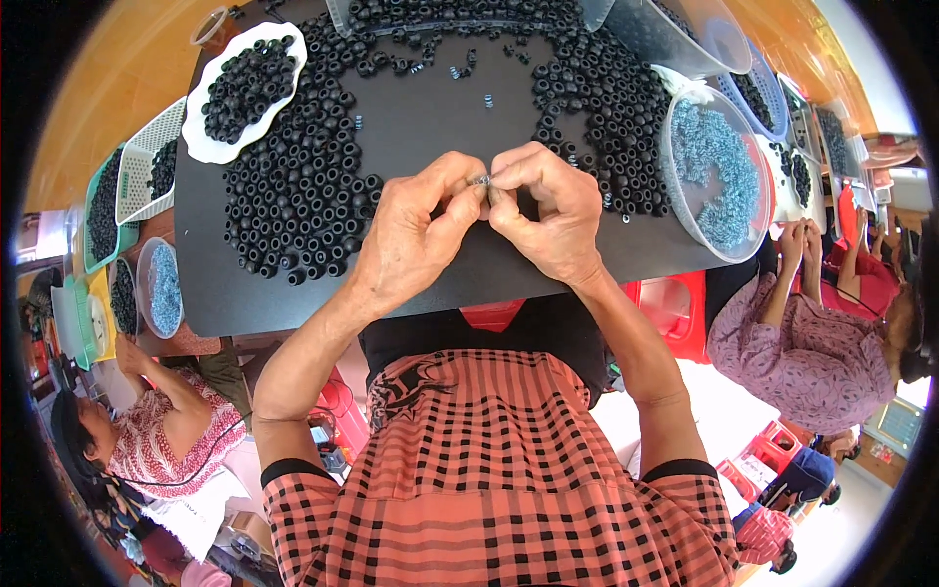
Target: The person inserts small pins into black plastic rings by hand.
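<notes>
My left hand and my right hand meet over the near middle of the dark table. Thumb and forefinger of each are pinched together on a small metal coil spring, mostly hidden by the fingertips. Beyond them a loose bluish spring lies on the tabletop, and another spring is at the edge of the left heap. Many black ring-shaped plastic caps spread to the left of my hands. More black caps cover the right side.
A clear round tub of bluish springs stands at the table's right edge. A white scalloped plate holds black caps at the far left. Clear bins stand at the back. Co-workers sit at both sides, one in a purple patterned shirt.
</notes>
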`<state>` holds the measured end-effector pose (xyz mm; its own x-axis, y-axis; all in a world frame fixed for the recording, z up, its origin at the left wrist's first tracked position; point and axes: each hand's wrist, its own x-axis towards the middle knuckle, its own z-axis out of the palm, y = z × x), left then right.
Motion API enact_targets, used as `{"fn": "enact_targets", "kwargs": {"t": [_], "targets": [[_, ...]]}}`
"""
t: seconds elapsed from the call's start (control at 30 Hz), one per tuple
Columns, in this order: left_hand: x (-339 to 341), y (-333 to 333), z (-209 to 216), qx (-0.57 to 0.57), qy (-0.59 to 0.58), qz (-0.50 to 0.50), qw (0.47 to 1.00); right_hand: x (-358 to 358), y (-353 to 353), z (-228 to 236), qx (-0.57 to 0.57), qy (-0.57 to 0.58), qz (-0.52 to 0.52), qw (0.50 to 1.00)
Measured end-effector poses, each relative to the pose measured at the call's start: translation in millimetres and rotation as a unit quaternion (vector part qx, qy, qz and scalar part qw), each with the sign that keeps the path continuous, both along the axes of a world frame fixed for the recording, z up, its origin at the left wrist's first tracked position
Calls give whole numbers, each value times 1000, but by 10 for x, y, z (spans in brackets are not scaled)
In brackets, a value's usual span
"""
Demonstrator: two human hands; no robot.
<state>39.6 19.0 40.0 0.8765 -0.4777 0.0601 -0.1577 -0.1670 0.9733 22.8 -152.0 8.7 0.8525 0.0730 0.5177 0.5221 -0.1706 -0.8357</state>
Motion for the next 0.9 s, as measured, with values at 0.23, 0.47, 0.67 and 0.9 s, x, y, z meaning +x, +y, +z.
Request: {"fn": "enact_targets", "kwargs": {"t": [0.23, 0.47, 0.67, 0.9], "targets": [[126, 88, -21, -180, 317, -75, 928, 10, -11, 33, -30, -31, 11, 999], [213, 132, -117, -258, 390, -144, 872, 17, -11, 39, -8, -10, 21, 1000], [57, 40, -16, -104, 89, -39, 990, 3, -7, 58, 55, 72, 51, 995], [20, 39, -25, -39, -20, 10, 999, 17, -20, 29, 74, 120, 69, 988]]}}
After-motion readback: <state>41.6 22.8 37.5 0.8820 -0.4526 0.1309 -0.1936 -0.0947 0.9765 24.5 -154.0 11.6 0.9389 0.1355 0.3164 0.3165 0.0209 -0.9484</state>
